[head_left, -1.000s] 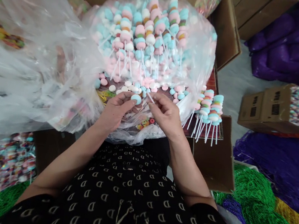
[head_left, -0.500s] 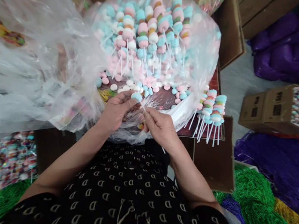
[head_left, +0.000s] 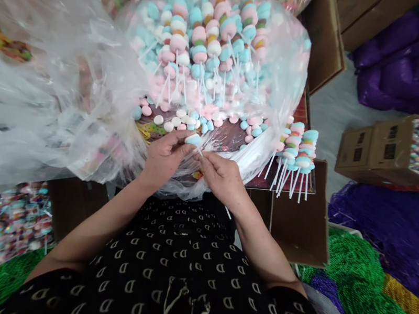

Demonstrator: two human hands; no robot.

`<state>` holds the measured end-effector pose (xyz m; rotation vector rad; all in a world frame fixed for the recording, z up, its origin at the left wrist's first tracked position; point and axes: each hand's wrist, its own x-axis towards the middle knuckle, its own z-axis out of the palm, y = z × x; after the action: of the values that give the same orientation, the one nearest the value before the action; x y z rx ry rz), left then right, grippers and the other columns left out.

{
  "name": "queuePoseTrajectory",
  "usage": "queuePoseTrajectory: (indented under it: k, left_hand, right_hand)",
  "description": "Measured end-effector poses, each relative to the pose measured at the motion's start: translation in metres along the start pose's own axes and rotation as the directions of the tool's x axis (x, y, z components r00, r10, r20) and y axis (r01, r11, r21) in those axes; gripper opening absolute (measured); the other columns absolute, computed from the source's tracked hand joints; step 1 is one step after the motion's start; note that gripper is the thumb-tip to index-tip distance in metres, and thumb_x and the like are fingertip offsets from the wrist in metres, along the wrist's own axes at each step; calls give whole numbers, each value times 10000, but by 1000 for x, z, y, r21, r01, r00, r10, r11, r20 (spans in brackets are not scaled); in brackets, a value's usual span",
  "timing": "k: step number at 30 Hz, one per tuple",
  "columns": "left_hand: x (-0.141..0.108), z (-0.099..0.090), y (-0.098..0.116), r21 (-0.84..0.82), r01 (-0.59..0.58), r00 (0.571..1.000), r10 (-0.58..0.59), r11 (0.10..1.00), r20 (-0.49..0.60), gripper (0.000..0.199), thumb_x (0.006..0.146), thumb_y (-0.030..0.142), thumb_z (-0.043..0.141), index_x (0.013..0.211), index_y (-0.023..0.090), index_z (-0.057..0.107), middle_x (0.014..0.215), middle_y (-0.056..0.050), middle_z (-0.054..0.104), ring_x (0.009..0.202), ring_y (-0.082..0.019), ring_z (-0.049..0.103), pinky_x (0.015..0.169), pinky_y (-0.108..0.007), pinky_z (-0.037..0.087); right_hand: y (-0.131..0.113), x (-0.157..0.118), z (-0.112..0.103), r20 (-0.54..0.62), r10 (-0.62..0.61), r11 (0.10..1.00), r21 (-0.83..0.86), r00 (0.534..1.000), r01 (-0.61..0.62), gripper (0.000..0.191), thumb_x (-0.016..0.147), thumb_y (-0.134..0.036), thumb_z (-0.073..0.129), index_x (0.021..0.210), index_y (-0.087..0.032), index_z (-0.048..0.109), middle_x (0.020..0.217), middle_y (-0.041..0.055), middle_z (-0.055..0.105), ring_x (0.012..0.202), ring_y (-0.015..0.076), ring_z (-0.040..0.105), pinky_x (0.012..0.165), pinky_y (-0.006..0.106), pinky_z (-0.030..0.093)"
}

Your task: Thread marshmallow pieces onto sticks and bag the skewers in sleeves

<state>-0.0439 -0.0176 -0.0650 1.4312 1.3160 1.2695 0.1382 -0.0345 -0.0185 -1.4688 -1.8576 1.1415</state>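
My left hand [head_left: 165,156] pinches a blue-and-white marshmallow piece [head_left: 193,139] between thumb and fingertips. A thin white stick [head_left: 200,151] meets it from the lower right, its lower part held in the closed fingers of my right hand [head_left: 223,176]. Whether the piece is one marshmallow or two pressed together I cannot tell. Just beyond my hands, loose pink, white and blue marshmallows [head_left: 178,121] lie at the mouth of a clear plastic bag [head_left: 285,79]. Finished-looking marshmallow skewers [head_left: 180,27] rest on the heap inside that bag.
More skewers [head_left: 306,151] lie at the table's right corner, sticks overhanging the edge. White sticks [head_left: 253,160] lie bundled beside my right hand. A large plastic bag [head_left: 43,99] fills the left. Cardboard boxes [head_left: 380,149] and green tinsel-like strands [head_left: 358,271] stand at the right.
Both hands have shifted slightly, staying close together. The piece in my left hand has tilted and now shows a white part beside the blue. The stick remains in my right hand.
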Motion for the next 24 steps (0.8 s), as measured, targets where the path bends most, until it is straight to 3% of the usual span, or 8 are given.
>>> queuePoseTrajectory:
  k: [4, 8, 13, 19, 24]
  left_hand:
    - [-7, -1, -2, 75, -32, 998, 29, 997, 52, 259, 929, 314, 751, 1171, 230, 789, 1151, -57, 840, 1051, -203, 782, 1021, -376, 618]
    - [-5, -2, -5, 84, -1, 999, -3, 997, 48, 253, 936, 307, 745, 1173, 227, 785, 1134, -53, 836, 1038, -191, 781, 1015, -358, 621]
    - [6, -10, -2, 90, -14, 999, 18, 996, -43, 262, 940, 354, 764, 1167, 224, 776, 1056, -38, 833, 912, -175, 767, 877, -310, 637]
    - [-6, -11, 1, 177, -123, 992, 115, 977, 54, 239, 981, 332, 717, 1190, 235, 780, 1172, -64, 842, 1049, -199, 786, 1003, -347, 624]
    - [-13, -5, 4, 249, -200, 979, 181, 948, 98, 252, 1018, 262, 641, 1238, 237, 760, 1273, -69, 824, 1185, -211, 769, 1096, -380, 595]
  right_hand:
    - [4, -1, 9, -16, 70, 984, 165, 997, -67, 315, 1023, -364, 521, 916, -214, 777, 646, -9, 630, 690, 178, 632, 664, 280, 471]
    - [7, -4, 16, 32, 132, 932, 337, 991, -135, 374, 1030, -459, 515, 1059, -207, 790, 533, -59, 508, 539, 146, 524, 576, 265, 435]
    - [1, -23, 8, 135, 117, 936, 316, 984, -155, 332, 1028, -446, 543, 1067, -211, 776, 543, -65, 549, 494, 127, 498, 580, 267, 446]
    - [4, -38, 18, 148, 225, 862, 432, 963, -267, 346, 1019, -515, 564, 998, -214, 731, 488, -91, 436, 442, 132, 440, 519, 271, 403]
    - [6, -40, 28, 147, 234, 825, 493, 961, -276, 380, 1008, -574, 575, 929, -226, 706, 476, -92, 420, 428, 123, 411, 482, 259, 356]
